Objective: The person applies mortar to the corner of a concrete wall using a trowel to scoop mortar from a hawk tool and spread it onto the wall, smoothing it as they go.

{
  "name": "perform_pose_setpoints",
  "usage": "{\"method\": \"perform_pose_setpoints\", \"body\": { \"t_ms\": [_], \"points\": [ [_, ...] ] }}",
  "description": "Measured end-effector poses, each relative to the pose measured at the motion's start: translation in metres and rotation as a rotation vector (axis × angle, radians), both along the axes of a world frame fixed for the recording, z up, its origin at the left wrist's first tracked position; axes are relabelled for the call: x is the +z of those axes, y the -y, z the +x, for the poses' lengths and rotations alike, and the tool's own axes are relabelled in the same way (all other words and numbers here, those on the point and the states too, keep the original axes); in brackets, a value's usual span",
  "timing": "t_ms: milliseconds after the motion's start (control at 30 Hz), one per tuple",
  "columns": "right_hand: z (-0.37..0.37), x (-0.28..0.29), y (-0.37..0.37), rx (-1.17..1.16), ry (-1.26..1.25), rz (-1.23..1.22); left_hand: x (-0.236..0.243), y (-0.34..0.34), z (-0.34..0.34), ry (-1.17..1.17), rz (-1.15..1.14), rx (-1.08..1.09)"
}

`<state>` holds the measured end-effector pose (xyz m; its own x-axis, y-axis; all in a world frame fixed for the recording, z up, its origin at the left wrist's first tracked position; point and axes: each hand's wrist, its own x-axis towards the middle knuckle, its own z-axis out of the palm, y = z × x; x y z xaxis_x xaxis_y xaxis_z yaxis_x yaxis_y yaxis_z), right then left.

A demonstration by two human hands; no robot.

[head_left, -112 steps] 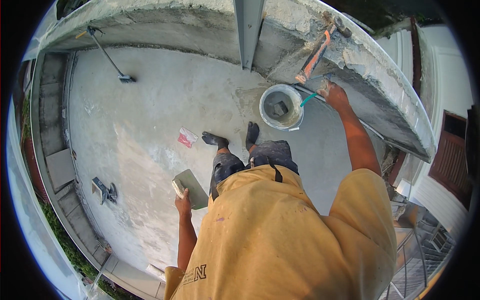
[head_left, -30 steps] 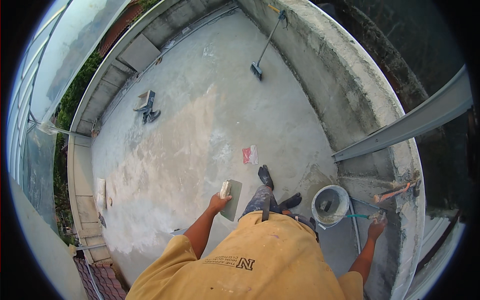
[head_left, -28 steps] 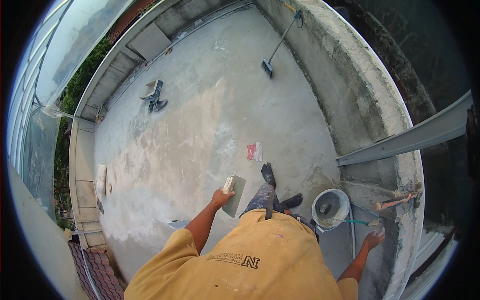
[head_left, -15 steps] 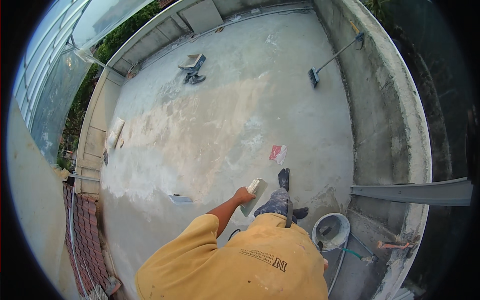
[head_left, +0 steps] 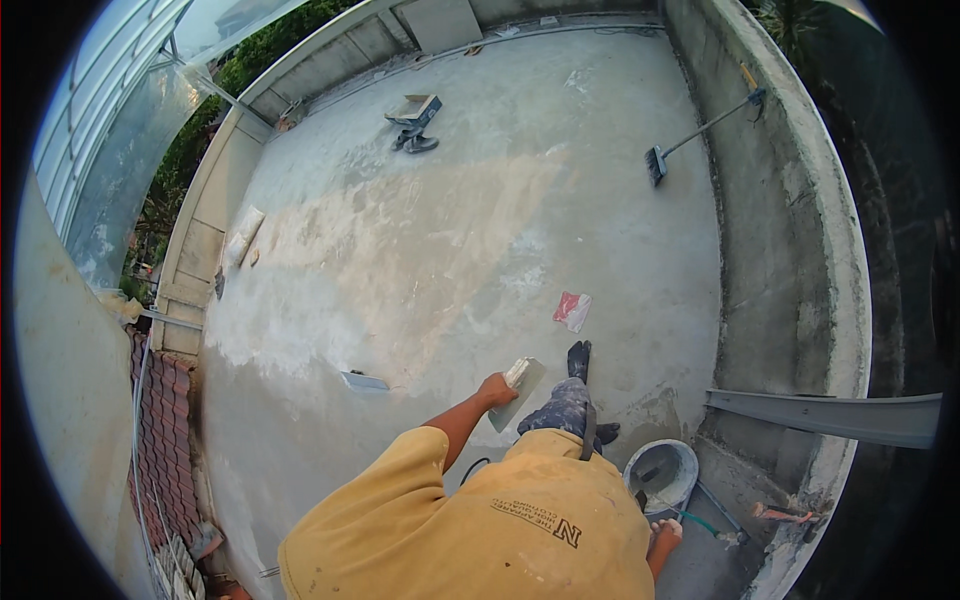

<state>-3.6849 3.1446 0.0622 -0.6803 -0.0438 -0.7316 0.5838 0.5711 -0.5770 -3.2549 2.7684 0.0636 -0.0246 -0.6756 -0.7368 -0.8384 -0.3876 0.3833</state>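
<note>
My left hand [head_left: 495,391] grips a flat finishing trowel [head_left: 522,398] by its pale, cement-smeared handle, its grey blade held tilted in front of my legs. To the right, my right hand [head_left: 666,534] shows past my yellow shirt, below the bucket. Its fingers are curled and whitish with cement; what they hold, if anything, I cannot make out. The grey bucket [head_left: 690,462] stands by my feet with wet grey mix and a dark object in it. A second flat blade tool [head_left: 364,382] lies on the screeded floor [head_left: 440,300] to the left.
A red and white packet [head_left: 572,311] lies ahead of my foot. The broom [head_left: 656,165] leans on the right wall [head_left: 770,200]. Farther off are an open box [head_left: 414,110] and dark shoes [head_left: 414,142]. A metal channel [head_left: 820,412] juts over the right wall; a hose [head_left: 698,520] lies beside the bucket.
My right hand has come out from behind my body into view beside the bucket. My left hand still holds the trowel at nearly the same place, and the whole view has shifted slightly.
</note>
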Motion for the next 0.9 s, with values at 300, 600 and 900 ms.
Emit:
{"method": "perform_pose_setpoints", "body": {
  "t_ms": [300, 600, 900],
  "points": [
    [0.023, -0.023, 0.009, 0.298, -0.062, -0.126, 0.021, -0.016, 0.006, 0.131, -0.029, 0.052],
    [0.022, -0.004, 0.013, 0.296, -0.036, -0.026, 0.009, -0.006, 0.0, 0.072, 0.023, 0.056],
    [0.025, -0.011, 0.002, 0.081, -0.002, -0.02, 0.017, 0.019, -0.021, 0.025, 0.041, 0.038]
  ]
}}
